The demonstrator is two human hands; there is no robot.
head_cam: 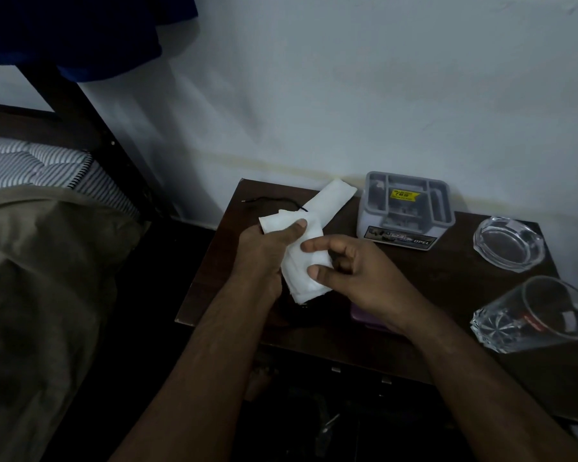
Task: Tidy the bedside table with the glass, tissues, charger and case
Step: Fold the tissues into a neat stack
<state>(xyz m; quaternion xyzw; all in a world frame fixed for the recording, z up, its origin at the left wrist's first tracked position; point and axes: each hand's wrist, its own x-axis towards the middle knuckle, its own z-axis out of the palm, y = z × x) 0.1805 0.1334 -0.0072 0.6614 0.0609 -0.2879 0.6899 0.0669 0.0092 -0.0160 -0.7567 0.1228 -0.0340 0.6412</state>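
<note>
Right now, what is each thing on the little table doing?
Tissues: off the table, held in both hands.
Left hand: grips the tissues.
Right hand: pinches the tissues.
Glass: on its side, empty.
Ashtray: upright, empty.
Grey organiser box: upright.
Black cable: loose.

White folded tissues held above surface, left of grey case. Another white tissue flat, just left of case. Thin black charger cable further left. Clear glass on its side, front-right of case.

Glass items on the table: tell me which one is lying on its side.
The tall drinking glass at the right edge lies tipped over; the shallow glass ashtray behind it sits flat.
</note>
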